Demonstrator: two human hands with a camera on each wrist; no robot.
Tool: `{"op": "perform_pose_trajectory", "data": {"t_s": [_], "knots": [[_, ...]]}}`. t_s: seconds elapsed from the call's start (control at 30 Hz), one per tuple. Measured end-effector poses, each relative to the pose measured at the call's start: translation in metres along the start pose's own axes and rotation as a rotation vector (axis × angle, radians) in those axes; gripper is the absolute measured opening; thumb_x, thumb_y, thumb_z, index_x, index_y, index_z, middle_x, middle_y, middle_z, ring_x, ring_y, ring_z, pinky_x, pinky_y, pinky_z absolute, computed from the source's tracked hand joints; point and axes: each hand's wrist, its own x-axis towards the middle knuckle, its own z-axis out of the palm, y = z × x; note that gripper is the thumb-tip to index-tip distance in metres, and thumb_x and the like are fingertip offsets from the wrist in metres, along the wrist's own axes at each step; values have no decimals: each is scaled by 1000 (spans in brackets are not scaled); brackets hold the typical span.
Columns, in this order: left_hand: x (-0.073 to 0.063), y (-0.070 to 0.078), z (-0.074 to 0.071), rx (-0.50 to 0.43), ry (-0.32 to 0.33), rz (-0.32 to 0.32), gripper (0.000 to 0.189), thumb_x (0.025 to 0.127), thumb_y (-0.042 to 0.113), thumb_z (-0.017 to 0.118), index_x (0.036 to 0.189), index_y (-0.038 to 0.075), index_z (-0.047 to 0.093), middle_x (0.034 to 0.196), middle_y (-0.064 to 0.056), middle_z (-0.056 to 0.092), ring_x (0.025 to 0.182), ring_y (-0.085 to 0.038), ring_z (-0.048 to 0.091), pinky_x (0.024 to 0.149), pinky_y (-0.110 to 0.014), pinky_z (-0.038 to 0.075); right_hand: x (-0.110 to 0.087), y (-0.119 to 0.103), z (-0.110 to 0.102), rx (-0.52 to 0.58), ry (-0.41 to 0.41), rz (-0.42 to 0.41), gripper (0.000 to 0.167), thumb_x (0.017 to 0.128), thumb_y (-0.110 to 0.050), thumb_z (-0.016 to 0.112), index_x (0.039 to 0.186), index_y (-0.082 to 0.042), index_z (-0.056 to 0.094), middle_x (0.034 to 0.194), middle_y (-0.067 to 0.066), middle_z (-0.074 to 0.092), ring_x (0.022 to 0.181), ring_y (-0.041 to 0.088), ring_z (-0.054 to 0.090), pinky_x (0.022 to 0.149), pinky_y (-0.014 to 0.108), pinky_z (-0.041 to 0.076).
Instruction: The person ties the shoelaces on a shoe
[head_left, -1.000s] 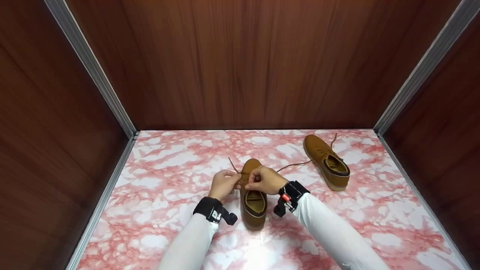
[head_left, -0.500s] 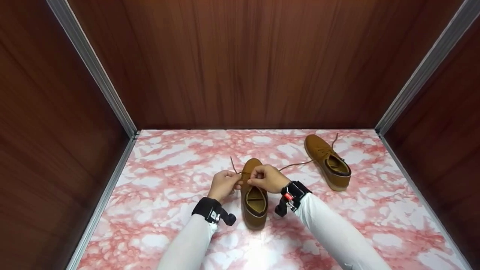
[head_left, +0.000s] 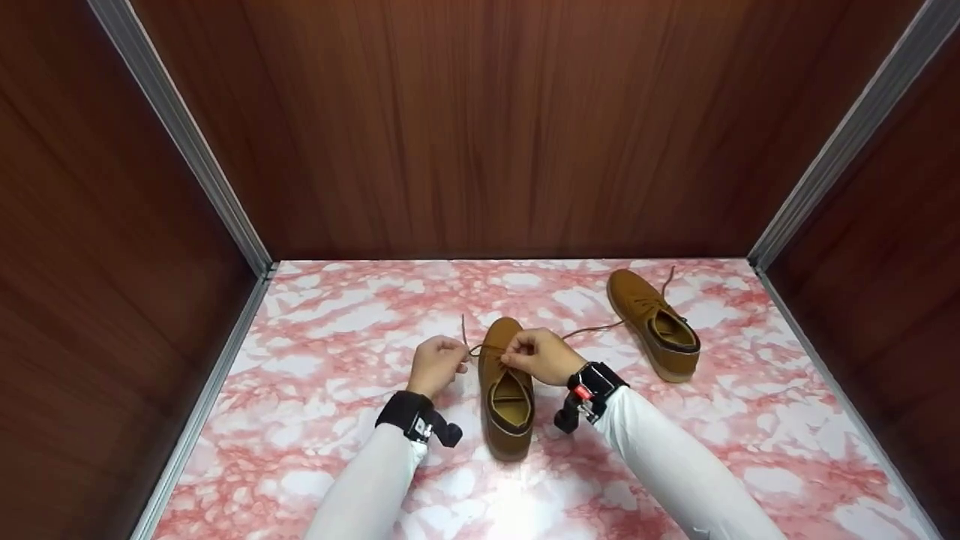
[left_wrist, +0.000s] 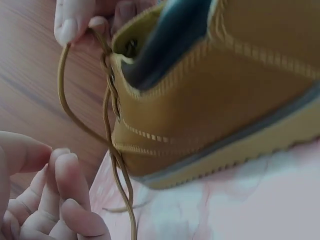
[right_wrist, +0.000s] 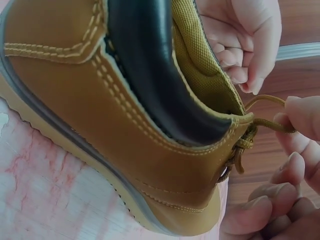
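Marbled worktop (head_left: pixel 337 337): second shoe (head_left: pixel 649 321) toward far right corner. Your right hand (head_left: pixel 550 358) pinches near shoe's (head_left: pixel 511 412) lace (left_wrist: pixel 60 87); left hand (head_left: pixel 437 367) curled, off lace (gap clear only from left wrist).

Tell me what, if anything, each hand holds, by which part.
The bare right hand pinches the thin brown cord shoelace at the bend of a loop, near the opening of the tan, stitched shoe. The bare left hand visibly holds nothing.

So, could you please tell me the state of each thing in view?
Near shoe: upright
Near shoe's lace: looped, no finished bow visible
Far shoe: upright, held by neither hand
Right hand: pinching the near lace
Left hand: fingers curled, nothing visibly held
Wristbands: strapped on
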Motion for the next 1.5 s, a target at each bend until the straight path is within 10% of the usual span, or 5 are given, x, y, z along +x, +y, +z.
{"op": "perform_pose_trajectory", "data": {"t_s": [0.47,1.5], "knots": [[19,-25,-2,469,59,198,30,87,6,74,116,1,69,111,-17,76,107,-35,72,98,-47,57,2,2,0,9,12,35,12,95,-16,71,87,-8,74,84,1,70,76,8,56,72,23,46],[20,-38,5,716,43,271,16,91,9,73,77,7,65,81,-12,67,82,-33,67,79,-45,56,4,8,-5,32,30,88,27,99,-23,69,75,-16,60,67,-10,50,67,7,48,63,21,40]]}}
